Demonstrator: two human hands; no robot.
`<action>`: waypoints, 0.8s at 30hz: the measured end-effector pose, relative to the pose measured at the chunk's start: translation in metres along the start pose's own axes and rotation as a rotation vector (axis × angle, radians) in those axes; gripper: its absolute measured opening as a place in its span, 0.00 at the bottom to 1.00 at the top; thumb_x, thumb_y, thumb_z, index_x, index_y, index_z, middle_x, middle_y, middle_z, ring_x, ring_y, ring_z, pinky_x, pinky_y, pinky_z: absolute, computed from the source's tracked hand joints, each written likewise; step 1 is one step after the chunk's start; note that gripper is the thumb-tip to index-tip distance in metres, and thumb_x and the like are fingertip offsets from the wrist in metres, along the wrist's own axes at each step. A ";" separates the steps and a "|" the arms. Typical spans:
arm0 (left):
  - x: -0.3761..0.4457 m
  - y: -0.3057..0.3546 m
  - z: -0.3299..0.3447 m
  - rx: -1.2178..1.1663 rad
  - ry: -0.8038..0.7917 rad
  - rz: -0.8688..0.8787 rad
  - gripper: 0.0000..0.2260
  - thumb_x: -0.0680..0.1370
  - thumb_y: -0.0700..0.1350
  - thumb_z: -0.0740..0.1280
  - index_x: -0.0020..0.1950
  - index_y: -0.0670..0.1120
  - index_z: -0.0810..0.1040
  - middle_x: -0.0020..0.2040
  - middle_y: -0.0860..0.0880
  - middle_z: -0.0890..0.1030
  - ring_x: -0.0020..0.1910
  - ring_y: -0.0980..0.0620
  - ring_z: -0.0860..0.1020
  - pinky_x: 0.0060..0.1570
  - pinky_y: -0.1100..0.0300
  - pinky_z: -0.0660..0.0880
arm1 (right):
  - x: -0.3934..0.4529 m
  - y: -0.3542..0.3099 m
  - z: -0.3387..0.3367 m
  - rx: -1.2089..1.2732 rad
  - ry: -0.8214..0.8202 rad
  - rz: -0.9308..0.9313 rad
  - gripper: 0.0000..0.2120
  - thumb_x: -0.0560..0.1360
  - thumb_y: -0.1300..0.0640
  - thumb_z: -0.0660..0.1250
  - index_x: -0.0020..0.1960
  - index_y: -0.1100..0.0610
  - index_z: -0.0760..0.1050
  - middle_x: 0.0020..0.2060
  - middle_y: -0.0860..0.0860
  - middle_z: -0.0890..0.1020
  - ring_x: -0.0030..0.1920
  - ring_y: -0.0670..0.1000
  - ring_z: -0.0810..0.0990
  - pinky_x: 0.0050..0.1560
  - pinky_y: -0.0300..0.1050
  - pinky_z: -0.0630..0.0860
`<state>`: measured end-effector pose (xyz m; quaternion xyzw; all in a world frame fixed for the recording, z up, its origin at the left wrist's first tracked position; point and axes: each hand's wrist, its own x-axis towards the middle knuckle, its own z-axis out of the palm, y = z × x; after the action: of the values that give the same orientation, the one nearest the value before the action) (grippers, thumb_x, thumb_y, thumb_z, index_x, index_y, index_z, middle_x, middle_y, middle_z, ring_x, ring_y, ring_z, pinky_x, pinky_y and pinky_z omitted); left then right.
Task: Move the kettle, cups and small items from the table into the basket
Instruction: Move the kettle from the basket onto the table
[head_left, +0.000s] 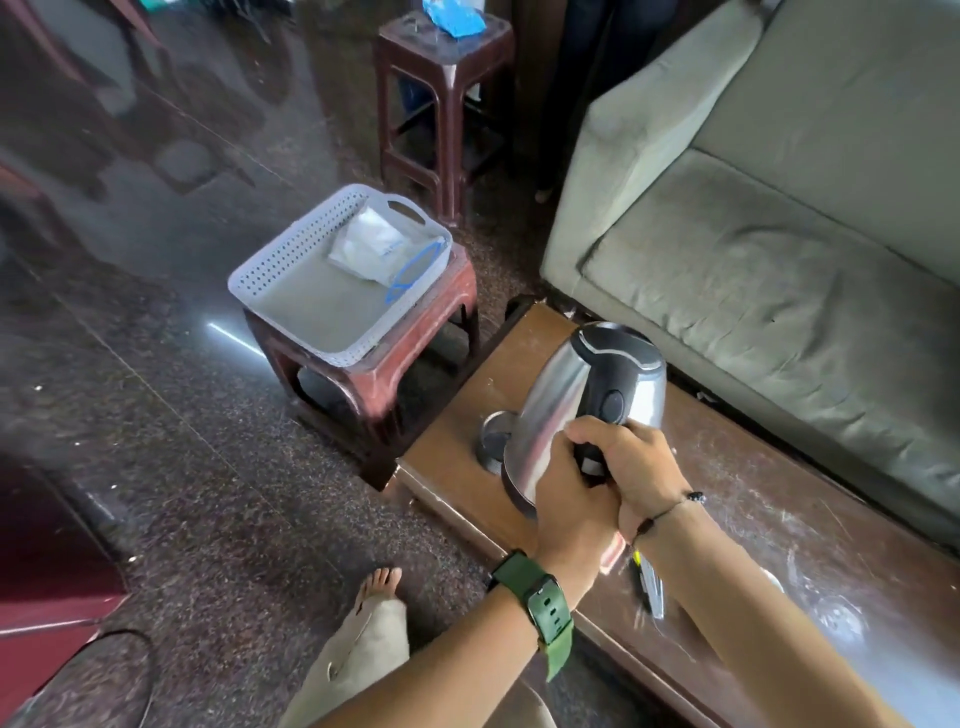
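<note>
Kettle (587, 405), one steel body with a black lid and handle, is held tilted above the left end of the brown bench (753, 499), its base raised off the surface. The right hand (639, 462) is clenched around the black handle, and the left hand (566, 514) is pressed against the lower steel wall, so both grips are closed on it. One round metal base (493, 441) is seen on the bench just behind the kettle. One pen-like item (652, 587) lies on the bench, partly hidden between the two forearms. One white perforated basket (291, 249) is set on one low reddish stool (415, 358) left of the bench, with one white packet (371, 244) and one blue ring (415, 270) inside. A second, taller stool (441, 104) stands farther back.
</note>
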<state>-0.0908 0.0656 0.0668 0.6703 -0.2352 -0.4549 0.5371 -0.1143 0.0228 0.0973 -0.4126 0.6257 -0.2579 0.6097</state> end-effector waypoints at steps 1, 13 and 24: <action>0.004 0.004 -0.007 -0.080 0.034 -0.005 0.03 0.73 0.44 0.64 0.40 0.49 0.75 0.36 0.49 0.75 0.40 0.54 0.77 0.47 0.61 0.74 | -0.003 -0.005 0.006 0.005 -0.019 -0.005 0.05 0.69 0.67 0.67 0.35 0.61 0.75 0.17 0.47 0.74 0.21 0.45 0.73 0.23 0.33 0.71; 0.092 0.071 -0.194 -0.007 0.032 0.143 0.14 0.76 0.33 0.63 0.56 0.49 0.75 0.40 0.61 0.74 0.42 0.60 0.76 0.54 0.55 0.77 | -0.002 -0.064 0.202 0.105 -0.076 -0.189 0.03 0.69 0.66 0.69 0.39 0.60 0.77 0.31 0.53 0.79 0.33 0.50 0.77 0.40 0.45 0.76; 0.242 0.078 -0.382 0.041 0.074 0.078 0.12 0.77 0.36 0.59 0.57 0.46 0.76 0.48 0.50 0.80 0.51 0.50 0.79 0.54 0.52 0.78 | 0.068 -0.080 0.425 0.099 -0.161 -0.212 0.08 0.68 0.64 0.72 0.47 0.58 0.77 0.40 0.53 0.83 0.42 0.50 0.81 0.44 0.43 0.78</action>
<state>0.3673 0.0398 0.0568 0.6879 -0.2501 -0.4037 0.5489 0.3228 0.0003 0.0735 -0.4652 0.5143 -0.3177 0.6466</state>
